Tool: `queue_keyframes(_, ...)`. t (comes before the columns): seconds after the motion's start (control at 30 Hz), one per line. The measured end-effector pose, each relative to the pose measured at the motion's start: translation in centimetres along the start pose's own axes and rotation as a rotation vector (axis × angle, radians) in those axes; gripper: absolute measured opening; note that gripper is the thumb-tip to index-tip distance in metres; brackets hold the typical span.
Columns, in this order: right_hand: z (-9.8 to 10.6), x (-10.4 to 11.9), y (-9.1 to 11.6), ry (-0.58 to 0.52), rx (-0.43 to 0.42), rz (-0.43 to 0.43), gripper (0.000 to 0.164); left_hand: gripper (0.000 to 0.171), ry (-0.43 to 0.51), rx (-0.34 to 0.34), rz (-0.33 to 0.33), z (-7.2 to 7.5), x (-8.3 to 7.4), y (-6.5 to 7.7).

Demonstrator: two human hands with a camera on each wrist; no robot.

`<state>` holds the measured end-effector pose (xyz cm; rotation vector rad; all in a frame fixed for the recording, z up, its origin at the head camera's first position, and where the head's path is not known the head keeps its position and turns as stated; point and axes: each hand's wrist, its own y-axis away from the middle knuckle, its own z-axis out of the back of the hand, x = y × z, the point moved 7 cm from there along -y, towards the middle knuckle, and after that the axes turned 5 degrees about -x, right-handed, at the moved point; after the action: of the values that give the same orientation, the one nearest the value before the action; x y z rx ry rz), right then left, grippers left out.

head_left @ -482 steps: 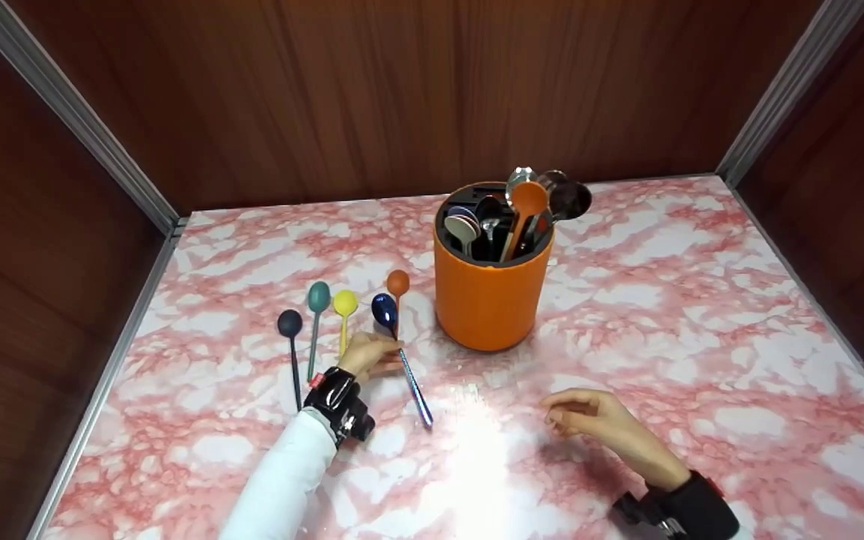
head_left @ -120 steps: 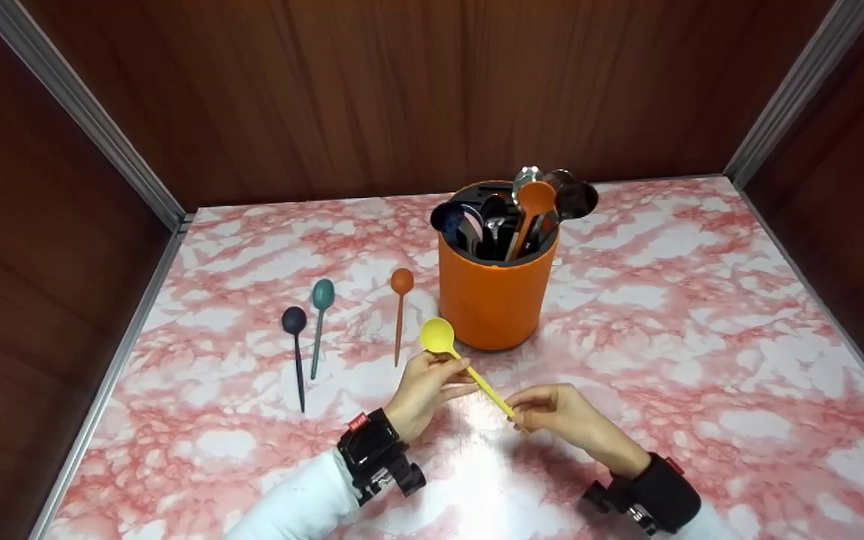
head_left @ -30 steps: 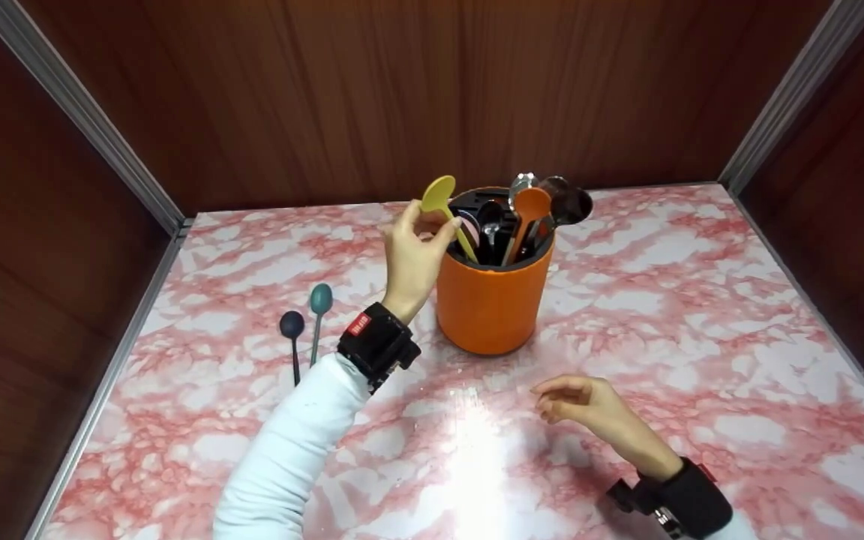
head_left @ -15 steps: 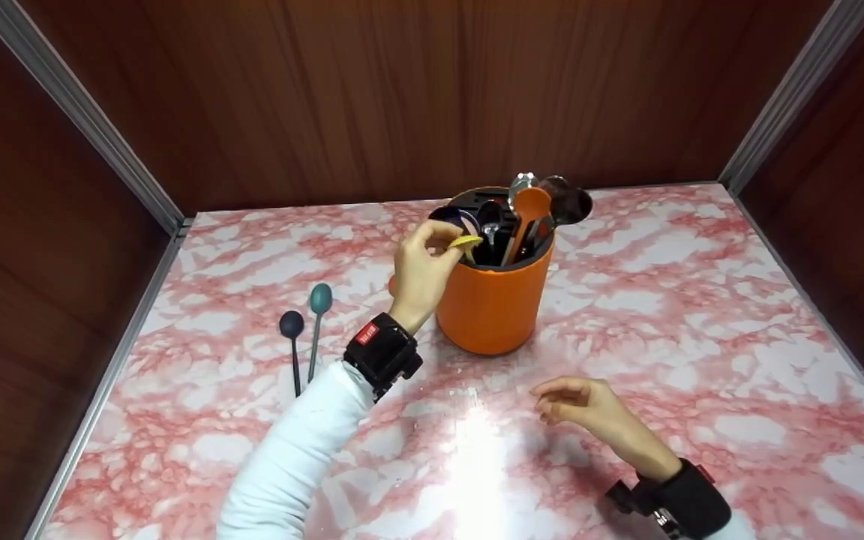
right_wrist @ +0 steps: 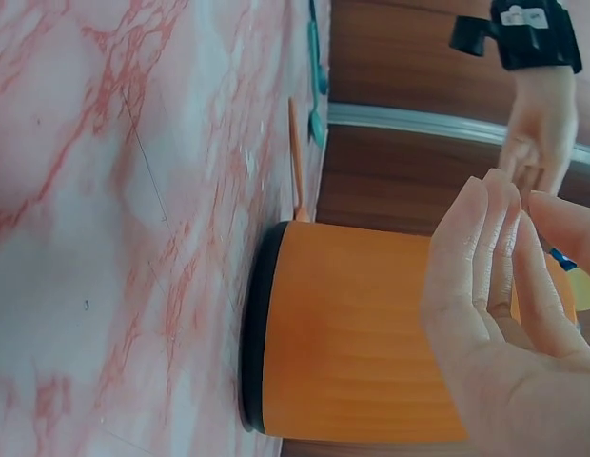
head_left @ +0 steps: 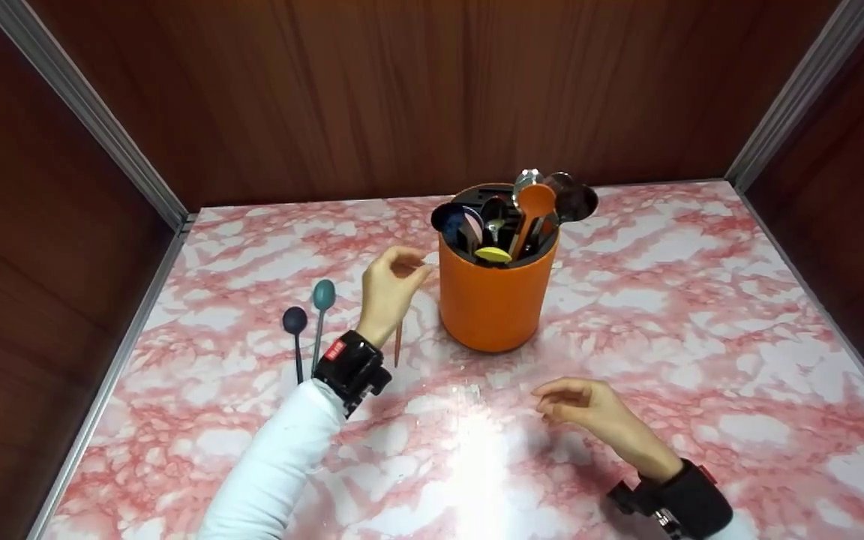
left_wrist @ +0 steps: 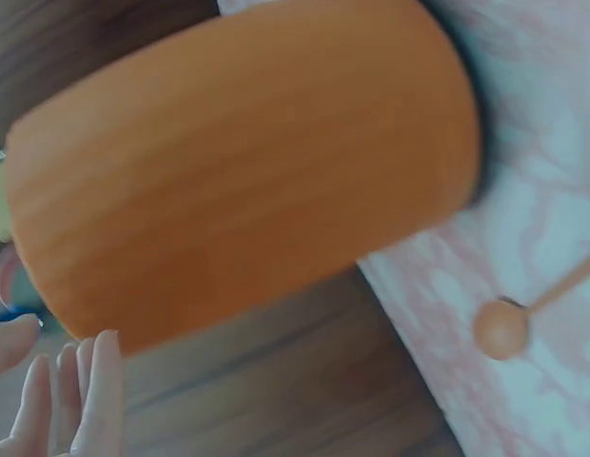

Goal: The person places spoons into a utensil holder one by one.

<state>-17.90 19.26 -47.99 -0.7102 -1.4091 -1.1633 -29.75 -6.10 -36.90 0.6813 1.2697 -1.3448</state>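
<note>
My left hand (head_left: 388,294) hovers left of the orange utensil holder (head_left: 493,307), thumb and fingers apart and nothing between them. Inside the holder, a yellow spoon (head_left: 493,255) sits low at the front of the black slotted top, its bowl just above it. A shiny dark-blue spoon (head_left: 447,216) leans out at the holder's left. Beneath the left hand lies an orange spoon (left_wrist: 501,329), mostly hidden in the head view but visible in the left wrist view. Loosely bent and holding nothing, my right hand (head_left: 586,411) stays above the front right of the table.
A teal spoon (head_left: 324,294) and a dark spoon (head_left: 295,320) lie at the left, their handles partly behind the sleeve. Another orange spoon (head_left: 536,199) and several metal ones stand in the holder. Wooden panels (head_left: 402,97) enclose the marbled table (head_left: 664,285).
The yellow spoon went from both hands to the left hand, then down into the holder. The left hand let go and drew back left. Earlier the blue spoon also moved from table to holder.
</note>
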Motion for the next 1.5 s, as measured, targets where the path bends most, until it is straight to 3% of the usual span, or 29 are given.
queue_keyframes(0.2, 0.1, -0.4, -0.2, 0.011, -0.008, -0.016, 0.040, 0.016, -0.083, 0.028, 0.102, 0.5, 3.0, -1.4)
queue_keyframes(0.5, 0.1, -0.7, -0.1, -0.012, 0.004, -0.007, 0.041, 0.015, -0.302, 0.084, 0.169, -0.2, 7.7, -3.3)
queue_keyframes(0.6, 0.3, -0.8, -0.1, 0.000, 0.001, 0.009, 0.041, 0.007, -0.341, 0.048, 0.104, -1.7, 14.2, -5.7)
queue_keyframes(0.73, 0.5, -1.0, -0.1, 0.022, 0.001, 0.021, 0.041, 0.005, -0.429, 0.022, 0.046, -4.4, 25.3, -9.0)
queue_keyframes(0.77, 0.5, -1.1, -0.1, 0.023, 0.001, 0.018, 0.042, 0.006, -0.448, 0.023, 0.044, -4.8, 26.8, -9.4)
queue_keyframes(0.83, 0.6, -1.2, -0.1, 0.026, -0.001, 0.018, 0.042, 0.008, -0.478, 0.023, 0.050, -5.3, 28.9, -9.6)
queue_keyframes(0.87, 0.7, -1.2, -0.1, 0.028, -0.002, 0.017, 0.042, 0.006, -0.483, -0.010, 0.025, -5.3, 29.2, -9.4)
queue_keyframes(1.0, 0.9, -1.3, -0.1, 0.024, 0.000, 0.016, 0.042, 0.004, -0.501, -0.015, 0.056, -5.2, 30.2, -8.9)
queue_keyframes(1.1, 1.0, -1.4, 0.0, 0.018, 0.006, 0.011, 0.041, 0.004, -0.556, -0.023, 0.061, -5.6, 32.3, -9.2)
queue_keyframes(1.23, 1.2, -1.5, 0.1, 0.013, 0.005, 0.011, 0.042, 0.011, -0.630, -0.014, 0.069, -7.0, 38.4, -11.1)
queue_keyframes(1.37, 1.2, -1.6, 0.0, 0.011, -0.002, 0.008, 0.042, 0.021, -0.681, 0.036, 0.105, -9.4, 48.3, -14.1)
queue_keyframes(1.43, 1.3, -1.6, 0.0, 0.008, -0.008, 0.005, 0.042, 0.022, -0.688, 0.054, 0.102, -10.0, 50.1, -14.5)
queue_keyframes(1.47, 1.3, -1.5, 0.1, 0.007, -0.009, 0.008, 0.043, 0.023, -0.696, 0.057, 0.099, -10.0, 49.9, -14.2)
queue_keyframes(1.5, 1.3, -1.5, 0.1, 0.007, -0.008, 0.014, 0.042, 0.023, -0.696, 0.055, 0.093, -9.9, 48.6, -13.6)
